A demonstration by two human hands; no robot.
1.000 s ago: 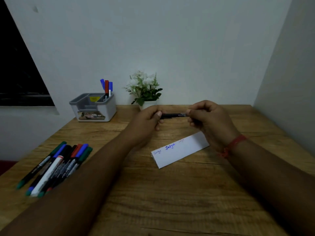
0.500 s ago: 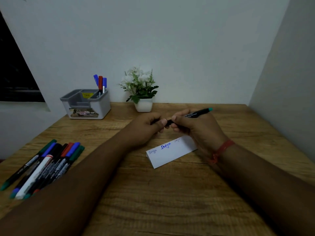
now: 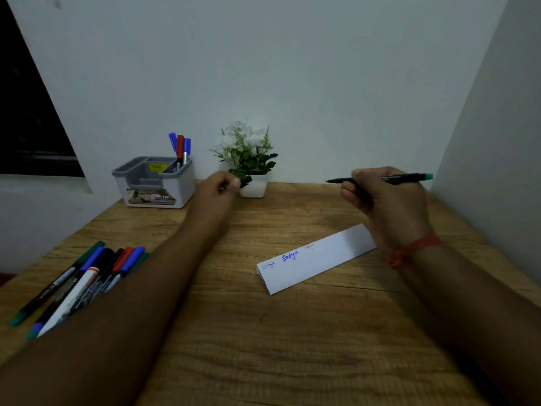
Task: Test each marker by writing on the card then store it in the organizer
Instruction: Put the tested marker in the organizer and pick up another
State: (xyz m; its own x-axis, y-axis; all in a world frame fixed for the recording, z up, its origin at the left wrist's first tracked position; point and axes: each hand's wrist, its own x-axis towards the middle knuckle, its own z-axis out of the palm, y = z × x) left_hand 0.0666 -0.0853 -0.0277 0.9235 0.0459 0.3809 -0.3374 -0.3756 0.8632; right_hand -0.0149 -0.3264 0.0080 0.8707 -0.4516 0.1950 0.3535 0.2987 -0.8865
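— Where is the marker?
— Your right hand grasps it above the tabletop, over the card.
— And the left hand?
— Its fingers pinch the cap. The organizer stands at the far left corner.

Wooden table: card, loose markers, organizer, plant pot.

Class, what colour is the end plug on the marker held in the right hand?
Teal-green, on the marker, clearest in the head view.
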